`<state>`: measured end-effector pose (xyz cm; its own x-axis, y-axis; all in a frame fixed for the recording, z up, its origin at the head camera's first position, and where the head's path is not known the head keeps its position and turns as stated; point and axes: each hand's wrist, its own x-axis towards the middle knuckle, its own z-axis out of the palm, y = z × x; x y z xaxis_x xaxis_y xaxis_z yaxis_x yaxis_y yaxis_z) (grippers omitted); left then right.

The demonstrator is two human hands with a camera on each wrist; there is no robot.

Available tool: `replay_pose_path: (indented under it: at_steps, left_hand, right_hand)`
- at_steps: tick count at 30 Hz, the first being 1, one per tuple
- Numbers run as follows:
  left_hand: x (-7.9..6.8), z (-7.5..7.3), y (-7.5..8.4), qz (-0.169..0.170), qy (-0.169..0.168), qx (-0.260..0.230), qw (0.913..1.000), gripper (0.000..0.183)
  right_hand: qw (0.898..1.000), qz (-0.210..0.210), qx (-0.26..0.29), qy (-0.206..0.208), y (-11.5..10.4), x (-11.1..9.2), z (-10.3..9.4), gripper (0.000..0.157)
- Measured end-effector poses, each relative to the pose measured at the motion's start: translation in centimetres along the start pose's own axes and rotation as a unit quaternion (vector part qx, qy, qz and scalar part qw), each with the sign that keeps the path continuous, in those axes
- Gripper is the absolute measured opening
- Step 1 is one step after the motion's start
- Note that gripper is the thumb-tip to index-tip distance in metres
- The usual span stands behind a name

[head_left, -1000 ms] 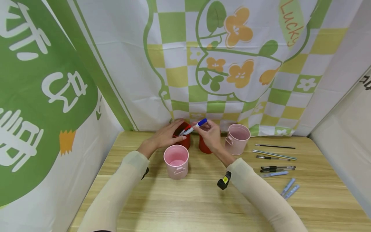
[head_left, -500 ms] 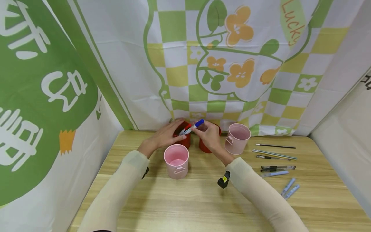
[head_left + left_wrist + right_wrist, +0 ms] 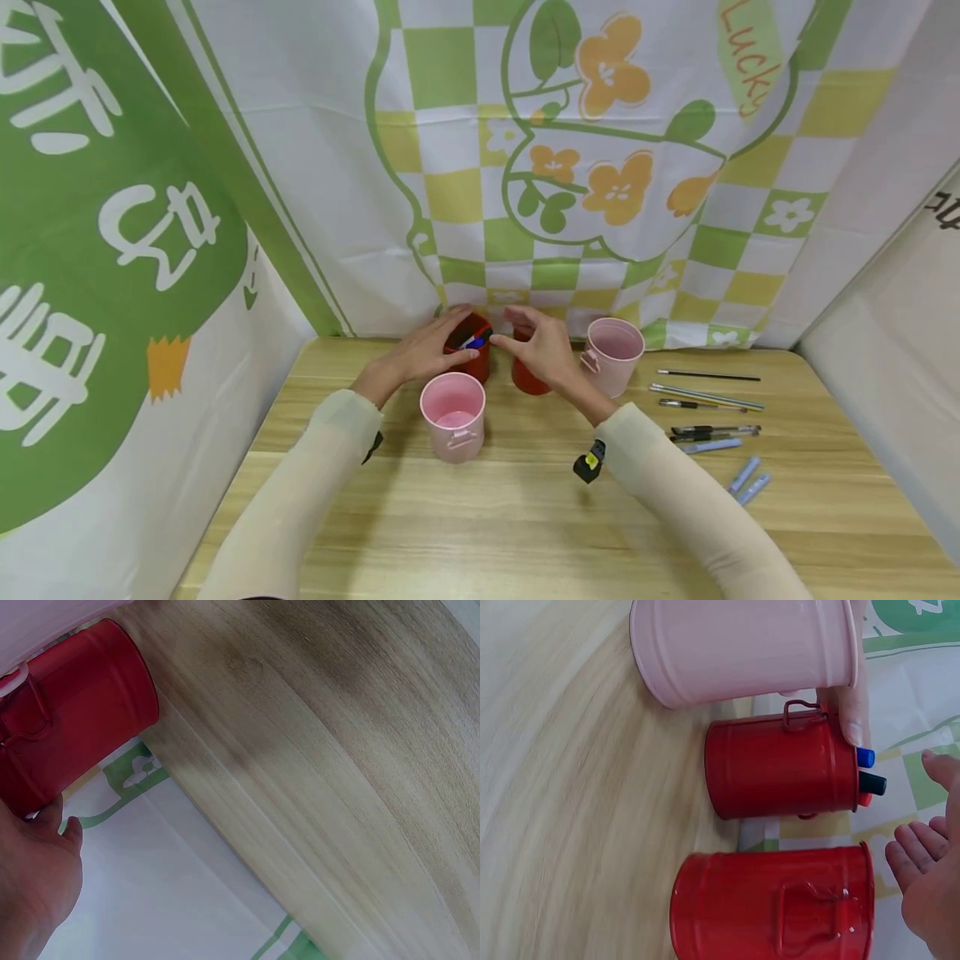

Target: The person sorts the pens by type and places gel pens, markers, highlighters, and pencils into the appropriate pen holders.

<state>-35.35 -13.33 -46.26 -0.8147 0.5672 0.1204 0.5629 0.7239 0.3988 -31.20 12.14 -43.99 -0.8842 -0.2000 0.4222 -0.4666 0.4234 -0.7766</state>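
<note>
My left hand (image 3: 423, 348) holds a small red metal bucket (image 3: 477, 368) at its rim, thumb on the near side and fingers toward the back. Several capped markers stand inside it; a blue cap (image 3: 865, 757), a black cap (image 3: 872, 783) and a red cap (image 3: 865, 799) poke past the rim in the right wrist view. My right hand (image 3: 546, 348) holds nothing, its thumb and fingers spread above a second red bucket (image 3: 772, 900). The left wrist view shows the first red bucket (image 3: 82, 705) with my left fingers right at its rim.
One pink bucket (image 3: 456, 442) stands in front of the left red bucket, another pink bucket (image 3: 613, 367) to the right. Farther right on the wooden table (image 3: 525, 525) lie pencils (image 3: 708, 397), black pens (image 3: 716, 432) and light blue pens (image 3: 744, 475). A patterned cloth (image 3: 465, 200) hangs behind.
The blue-capped marker has gone from my right fingers down into the left red bucket. My right hand has let go and spread its fingers; my left hand stays at the rim.
</note>
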Motion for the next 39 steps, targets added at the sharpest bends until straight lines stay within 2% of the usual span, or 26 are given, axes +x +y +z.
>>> replay_pose_path:
  at_steps: [13,24,33,39]
  left_hand:
    - [0.1,-0.3,0.3,0.001,-0.005,-0.023,0.9997,0.092]
    - [0.2,-0.7,0.4,0.003,-0.009,-0.014,0.9999,0.092]
    - [0.2,-1.2,1.0,0.018,-0.007,0.030,0.9994,0.092]
    - [0.0,-1.5,1.7,0.015,-0.002,0.069,0.9975,0.092]
  right_hand:
    - [0.999,-0.003,-0.020,-0.033,-0.7,-0.9,-2.9,0.056]
    - [0.999,0.009,-0.030,-0.042,-0.7,-1.8,-5.1,0.050]
    - [0.998,0.000,-0.046,-0.050,-0.8,-2.8,-6.9,0.051]
    - [0.996,-0.014,-0.063,-0.058,-0.6,-3.2,-7.9,0.049]
